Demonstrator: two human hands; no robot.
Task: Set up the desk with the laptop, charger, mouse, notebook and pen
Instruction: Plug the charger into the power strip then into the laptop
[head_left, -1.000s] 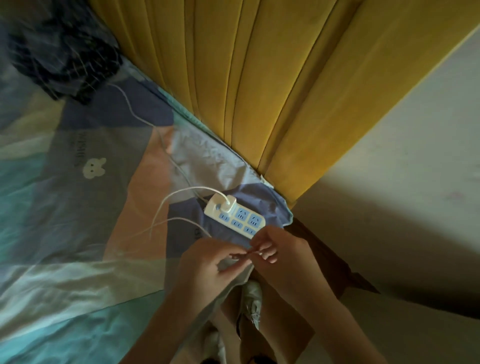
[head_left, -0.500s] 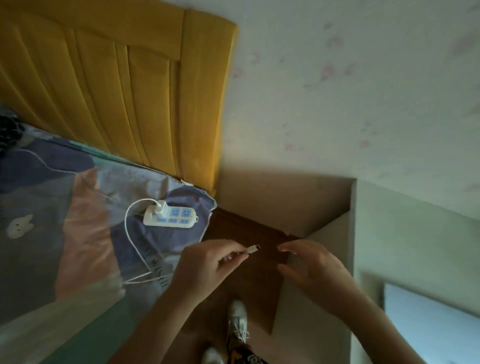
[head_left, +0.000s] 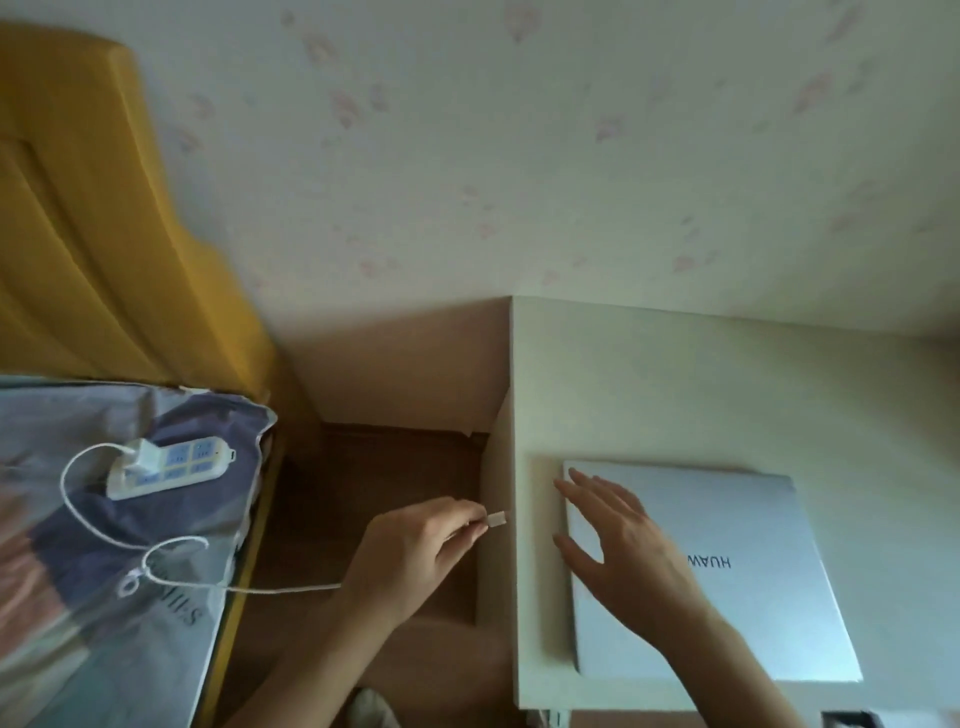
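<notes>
A closed silver laptop (head_left: 743, 571) lies on the white desk (head_left: 649, 374) at the right. My right hand (head_left: 618, 540) rests flat on the laptop's left part, fingers straight and spread. My left hand (head_left: 415, 545) pinches the plug end of the white charger cable (head_left: 496, 518), held over the gap just left of the desk's edge. The cable (head_left: 280, 588) runs back to a white charger brick (head_left: 143, 453) plugged into a white power strip (head_left: 171, 467) on the bed.
The bed with a patterned sheet (head_left: 104, 597) and yellow headboard (head_left: 104, 234) fills the left. A dark wooden floor gap (head_left: 384, 467) separates bed and desk. A pale wall stands behind. My shoe (head_left: 371, 709) shows at the bottom.
My view swung right from the bed to the desk. My left hand carried the cable's plug end toward the desk, and my right hand moved onto the laptop.
</notes>
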